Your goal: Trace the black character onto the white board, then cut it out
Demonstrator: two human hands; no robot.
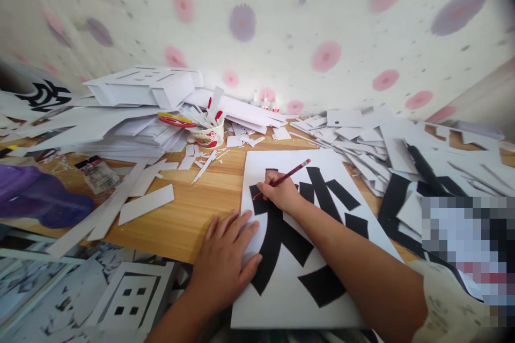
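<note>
A dark red pencil [290, 172] is held in my right hand [280, 193], its eraser end up and to the right. Its tip meets the left edge of a black cut-out shape [271, 249] lying on a white board [257, 313]. More black pieces, such as a long slanted strip [324, 193], lie on the same board. My left hand [225, 252] rests flat with fingers spread, across the board's left edge and partly on the wooden table [177, 225]. My right forearm hides part of the black pieces.
Left of the board lie white strips [147, 203] and a purple item [44, 195]. Behind them stands a paper cup [207, 136] with cutters and scissors, beside stacked white sheets [120, 131]. White scraps [362, 134] pile up at the right. A flowered curtain [281, 32] hangs behind.
</note>
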